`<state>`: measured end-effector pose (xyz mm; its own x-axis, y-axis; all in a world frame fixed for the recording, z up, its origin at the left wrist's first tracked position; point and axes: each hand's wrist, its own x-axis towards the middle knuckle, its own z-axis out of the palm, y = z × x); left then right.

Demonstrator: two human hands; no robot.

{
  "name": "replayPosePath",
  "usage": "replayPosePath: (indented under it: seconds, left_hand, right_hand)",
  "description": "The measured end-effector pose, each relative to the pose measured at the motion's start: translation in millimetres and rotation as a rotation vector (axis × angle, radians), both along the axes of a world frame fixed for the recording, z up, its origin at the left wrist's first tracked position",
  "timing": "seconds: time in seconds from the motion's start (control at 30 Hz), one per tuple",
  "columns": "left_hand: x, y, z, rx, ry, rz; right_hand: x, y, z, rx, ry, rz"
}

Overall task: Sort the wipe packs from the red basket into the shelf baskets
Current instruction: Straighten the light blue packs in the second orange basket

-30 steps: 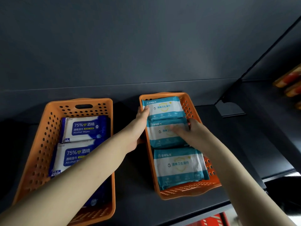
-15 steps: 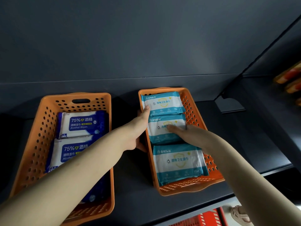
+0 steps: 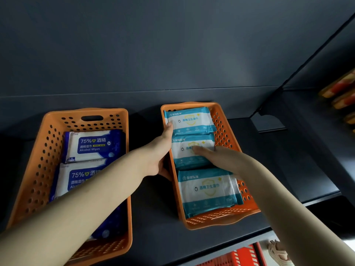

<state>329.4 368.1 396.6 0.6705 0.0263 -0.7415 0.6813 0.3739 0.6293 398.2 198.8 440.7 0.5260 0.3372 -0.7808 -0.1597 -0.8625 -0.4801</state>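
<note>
Two orange shelf baskets stand side by side on a dark shelf. The right basket (image 3: 221,220) holds three teal wipe packs in a row: back (image 3: 192,119), middle (image 3: 182,158) and front (image 3: 207,189). My left hand (image 3: 162,152) grips this basket's left wall, thumb inside against the back pack and fingers outside. My right hand (image 3: 219,156) lies on the middle pack with its fingers flat. The left basket (image 3: 57,116) holds blue alcohol wipe packs (image 3: 92,144), partly hidden by my left forearm. A corner of the red basket (image 3: 230,259) shows below the shelf.
The dark shelf (image 3: 153,198) has a back panel close behind the baskets and a front edge just below them. A bracket (image 3: 269,121) sits at the back right. Orange-red goods (image 3: 342,93) lie on the neighbouring shelf to the right. A shoe (image 3: 276,250) shows at the bottom.
The view has tilted down a little, so the red basket and the shoe show more at the bottom. Both hands stay at the right basket, hardly moved.
</note>
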Motion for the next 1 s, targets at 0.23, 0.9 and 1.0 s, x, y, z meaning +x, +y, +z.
replayPosePath:
  seconds: [0.23,0.9,1.0]
  left_hand:
    - [-5.8,-2.2,10.6,0.011,0.01,-0.024]
    - [-6.4,-4.4,11.3,0.067,-0.006,0.012]
    - [-4.7,-3.8,9.1,0.059,-0.003,0.033]
  right_hand:
    - [-4.9,-16.0,25.1,0.11,-0.081,-0.172]
    - [-44.0,-43.1,14.3,0.044,0.194,-0.042]
    - [-45.1,-42.1,12.9,0.117,0.245,-0.071]
